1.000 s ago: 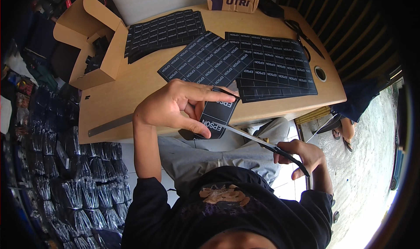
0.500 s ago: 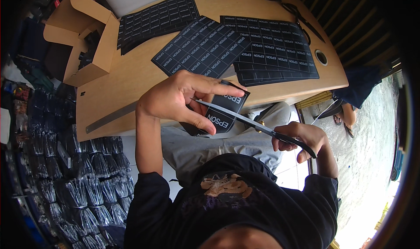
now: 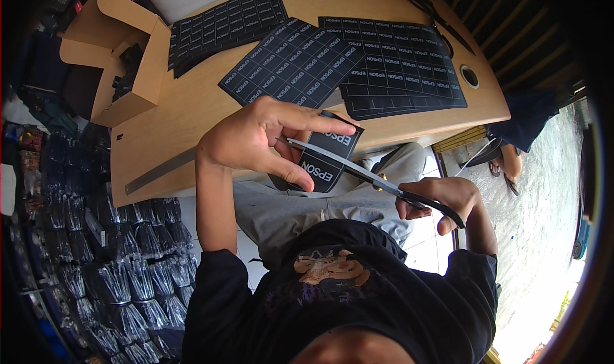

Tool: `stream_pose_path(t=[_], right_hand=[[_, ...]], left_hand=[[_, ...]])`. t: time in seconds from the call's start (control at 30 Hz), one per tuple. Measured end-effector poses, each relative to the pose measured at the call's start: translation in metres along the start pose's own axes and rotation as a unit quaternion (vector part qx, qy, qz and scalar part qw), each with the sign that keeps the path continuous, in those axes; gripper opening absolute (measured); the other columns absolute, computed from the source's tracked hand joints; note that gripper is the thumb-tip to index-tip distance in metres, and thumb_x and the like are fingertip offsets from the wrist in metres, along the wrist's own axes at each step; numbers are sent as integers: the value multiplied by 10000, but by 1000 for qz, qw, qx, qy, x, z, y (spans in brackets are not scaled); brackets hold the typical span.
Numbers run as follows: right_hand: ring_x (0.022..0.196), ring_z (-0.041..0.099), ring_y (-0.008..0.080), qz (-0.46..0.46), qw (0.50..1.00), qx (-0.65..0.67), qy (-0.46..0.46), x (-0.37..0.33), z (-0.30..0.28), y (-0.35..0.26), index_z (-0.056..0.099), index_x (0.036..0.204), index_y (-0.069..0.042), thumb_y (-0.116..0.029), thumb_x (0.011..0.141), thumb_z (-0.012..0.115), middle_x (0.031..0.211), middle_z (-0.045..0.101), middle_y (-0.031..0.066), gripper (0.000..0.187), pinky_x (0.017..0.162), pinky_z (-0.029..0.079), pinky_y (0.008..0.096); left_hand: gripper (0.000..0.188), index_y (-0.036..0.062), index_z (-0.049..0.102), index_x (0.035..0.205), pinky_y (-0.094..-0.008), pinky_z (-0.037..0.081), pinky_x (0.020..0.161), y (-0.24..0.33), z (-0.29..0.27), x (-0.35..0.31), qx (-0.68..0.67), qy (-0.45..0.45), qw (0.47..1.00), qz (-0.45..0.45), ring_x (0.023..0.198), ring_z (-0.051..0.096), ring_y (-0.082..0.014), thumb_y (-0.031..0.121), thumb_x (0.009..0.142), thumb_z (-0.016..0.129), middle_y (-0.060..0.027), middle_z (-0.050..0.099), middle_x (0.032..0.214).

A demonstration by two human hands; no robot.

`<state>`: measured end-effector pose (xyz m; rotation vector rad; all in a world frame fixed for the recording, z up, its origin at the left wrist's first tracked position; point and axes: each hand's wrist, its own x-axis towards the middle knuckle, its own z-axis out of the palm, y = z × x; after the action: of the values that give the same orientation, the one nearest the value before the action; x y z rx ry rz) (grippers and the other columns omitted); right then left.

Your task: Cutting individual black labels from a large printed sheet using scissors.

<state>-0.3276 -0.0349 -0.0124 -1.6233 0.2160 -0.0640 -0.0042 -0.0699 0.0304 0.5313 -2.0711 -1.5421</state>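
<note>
My left hand [image 3: 256,137] pinches a small black printed label strip [image 3: 323,177] above my lap, just off the table's near edge. Its thumb presses on the lower part and the stretched fingers on the upper part; some of the strip hides behind the hand. My right hand [image 3: 451,198] grips long scissors [image 3: 368,175] by their dark handles. The blades lie across the middle of the strip, between its two printed cells, with their tips reaching toward my left palm. Whether the blades have cut through there, I cannot tell.
On the wooden table [image 3: 153,140] lie black label sheets [image 3: 294,63], a second stack [image 3: 227,28], more sheets at right [image 3: 409,63] and a steel ruler [image 3: 160,170]. An open cardboard box [image 3: 137,76] stands at left. Bundled plastic-wrapped goods [image 3: 128,274] fill the lower left. Another person's leg [image 3: 510,162] shows at right.
The scissors' blades look slightly closer together over the strip. Both hands stay nearly in place, and the whole view has shifted a little.
</note>
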Motion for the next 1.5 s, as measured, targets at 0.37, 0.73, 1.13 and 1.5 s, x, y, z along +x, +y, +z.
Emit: stream_pose_path(t=[0.37, 0.73, 1.13, 1.5], right_hand=[[632, 528, 174, 24, 1000, -15, 6, 3, -1, -2, 533, 980, 80, -708, 664, 610, 806, 520, 99, 852, 561, 441, 295], [596, 501, 147, 18, 1000, -1, 7, 5, 0, 0, 528, 977, 73, -700, 668, 614, 737, 495, 58, 836, 531, 413, 276], [573, 486, 131, 16, 1000, 1, 3, 3, 1, 2, 533, 977, 69, -703, 669, 610, 723, 482, 44, 834, 513, 389, 268], [592, 492, 132, 16, 1000, 5, 6, 4, 0, 2, 531, 978, 67, -700, 668, 616, 746, 497, 54, 832, 525, 406, 264]], left_hand=[[693, 64, 589, 1191, -176, 401, 492, -5, -2, -1, -2, -2, 1000, 11, 544, 454, -19, 57, 543, 836, -2, 625, 786], [680, 67, 596, 1185, -181, 405, 516, -7, -2, -1, 2, -2, 1000, 6, 583, 495, -26, 68, 548, 836, -3, 629, 792], [668, 54, 591, 1185, -180, 440, 534, -6, -1, 0, 4, 5, 1000, 15, 634, 552, -35, 38, 560, 825, -26, 644, 838], [671, 51, 590, 1183, -170, 458, 541, -5, -2, -1, 3, 7, 1000, 1, 631, 551, -39, 22, 555, 823, -49, 658, 908]])
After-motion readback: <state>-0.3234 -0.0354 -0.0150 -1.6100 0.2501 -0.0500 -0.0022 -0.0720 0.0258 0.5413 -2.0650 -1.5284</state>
